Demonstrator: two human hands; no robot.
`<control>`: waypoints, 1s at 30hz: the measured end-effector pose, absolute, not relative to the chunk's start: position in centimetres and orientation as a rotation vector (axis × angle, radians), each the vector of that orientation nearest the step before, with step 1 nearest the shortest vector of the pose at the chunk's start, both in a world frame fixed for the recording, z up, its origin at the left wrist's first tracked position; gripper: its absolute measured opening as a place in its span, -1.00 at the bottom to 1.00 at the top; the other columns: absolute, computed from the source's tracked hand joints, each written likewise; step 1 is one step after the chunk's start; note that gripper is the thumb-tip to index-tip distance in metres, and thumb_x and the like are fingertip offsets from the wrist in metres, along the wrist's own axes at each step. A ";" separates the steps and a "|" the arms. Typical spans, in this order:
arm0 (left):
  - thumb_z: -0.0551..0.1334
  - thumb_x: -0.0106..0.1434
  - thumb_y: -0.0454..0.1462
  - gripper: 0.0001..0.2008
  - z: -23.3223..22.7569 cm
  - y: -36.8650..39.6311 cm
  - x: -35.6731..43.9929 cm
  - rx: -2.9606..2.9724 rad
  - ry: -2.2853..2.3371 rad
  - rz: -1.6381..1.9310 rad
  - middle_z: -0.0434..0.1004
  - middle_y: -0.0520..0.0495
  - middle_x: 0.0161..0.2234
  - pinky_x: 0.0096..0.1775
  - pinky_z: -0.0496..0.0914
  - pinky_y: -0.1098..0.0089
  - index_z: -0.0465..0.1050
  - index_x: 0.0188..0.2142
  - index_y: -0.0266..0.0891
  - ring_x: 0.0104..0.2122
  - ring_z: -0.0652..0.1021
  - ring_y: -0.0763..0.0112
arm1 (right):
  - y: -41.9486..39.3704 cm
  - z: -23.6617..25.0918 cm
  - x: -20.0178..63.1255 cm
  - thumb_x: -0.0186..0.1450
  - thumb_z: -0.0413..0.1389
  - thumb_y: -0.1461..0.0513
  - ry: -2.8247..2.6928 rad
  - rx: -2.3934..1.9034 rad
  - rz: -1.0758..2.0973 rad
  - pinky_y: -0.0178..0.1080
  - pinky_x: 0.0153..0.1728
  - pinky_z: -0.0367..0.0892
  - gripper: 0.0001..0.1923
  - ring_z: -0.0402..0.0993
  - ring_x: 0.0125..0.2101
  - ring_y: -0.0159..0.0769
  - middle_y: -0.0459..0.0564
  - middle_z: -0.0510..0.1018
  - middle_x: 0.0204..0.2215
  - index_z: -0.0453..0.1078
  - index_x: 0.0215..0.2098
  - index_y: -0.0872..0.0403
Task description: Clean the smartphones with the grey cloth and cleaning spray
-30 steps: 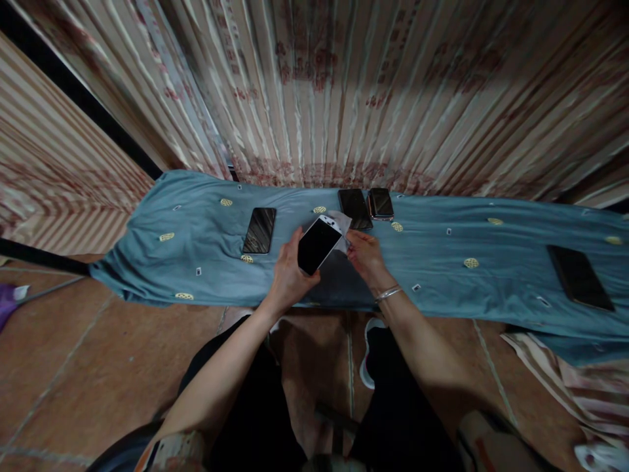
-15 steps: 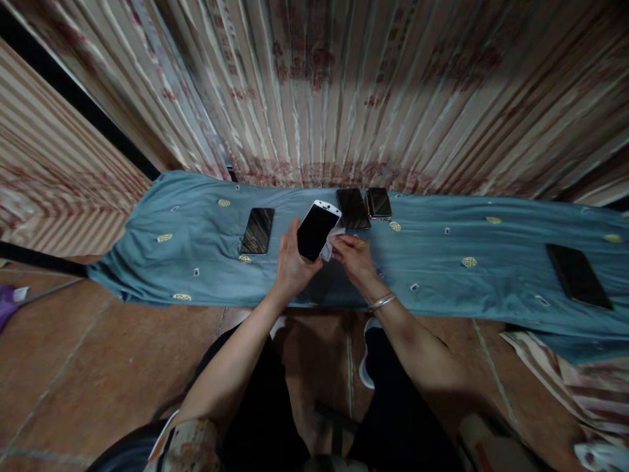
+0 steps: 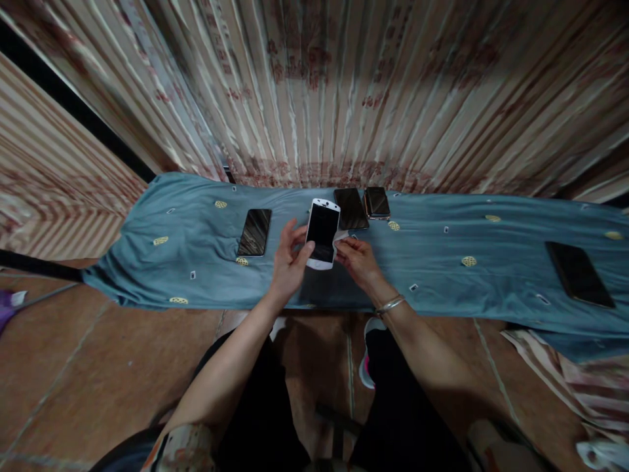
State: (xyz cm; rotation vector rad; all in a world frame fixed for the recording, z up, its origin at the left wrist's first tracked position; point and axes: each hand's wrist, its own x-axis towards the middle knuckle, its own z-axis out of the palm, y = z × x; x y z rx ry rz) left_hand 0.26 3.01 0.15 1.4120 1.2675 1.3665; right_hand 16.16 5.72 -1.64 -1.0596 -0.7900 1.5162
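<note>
My left hand (image 3: 289, 260) holds a white phone (image 3: 323, 234) with a dark screen, upright above the blue cloth (image 3: 196, 249) that covers a long surface. My right hand (image 3: 356, 260) is at the phone's right edge, fingers pinched on a small pale wipe (image 3: 340, 235) that shows only as a sliver beside the phone. A bracelet (image 3: 390, 304) circles my right wrist. Both hands hover near the cloth's front middle.
A black phone (image 3: 254, 232) lies to the left on the cloth. Two more dark phones (image 3: 350, 208) (image 3: 377, 202) lie side by side just behind my hands. Another black phone (image 3: 580, 274) lies far right. Striped curtains (image 3: 344, 85) hang behind; tiled floor (image 3: 73, 367) lies below.
The white phone has turned from a diagonal tilt to nearly upright and moved slightly right. My right hand, with the wipe, has shifted in close to the phone's right edge.
</note>
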 end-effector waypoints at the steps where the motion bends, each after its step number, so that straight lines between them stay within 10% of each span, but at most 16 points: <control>1: 0.20 0.26 -0.05 -0.40 0.2 3.3 0.0 1.273 1.255 1.385 0.50 -0.21 0.06 0.03 0.44 0.21 0.17 0.22 -0.20 0.03 0.53 0.24 | 5.6 -1.6 16.2 -0.13 0.41 0.12 -0.806 -1.060 1.534 -0.35 -0.44 0.35 -0.75 0.38 -0.53 -0.45 -0.21 0.49 -0.60 0.48 -0.58 0.03; 9: 0.17 0.28 0.02 -0.54 1.2 4.2 0.4 0.427 1.016 1.352 0.66 -0.15 -0.27 -0.06 0.50 0.25 0.53 -0.14 -0.33 -0.17 0.63 0.19 | 4.5 -1.4 15.0 -0.11 0.40 0.12 -0.937 -1.009 1.715 -0.31 -0.39 0.35 -0.76 0.43 -0.48 -0.38 -0.20 0.55 -0.54 0.53 -0.52 0.05; 30: -0.09 0.38 0.06 -0.37 2.2 4.5 -2.2 0.136 0.829 1.359 0.65 -0.25 -0.28 -0.02 0.47 0.19 0.46 0.03 -0.38 -0.12 0.63 0.16 | 2.6 -2.1 13.6 0.00 0.34 0.01 -1.230 -1.047 1.889 -0.28 -0.39 0.41 -0.70 0.46 -0.47 -0.35 -0.16 0.54 -0.53 0.52 -0.47 0.06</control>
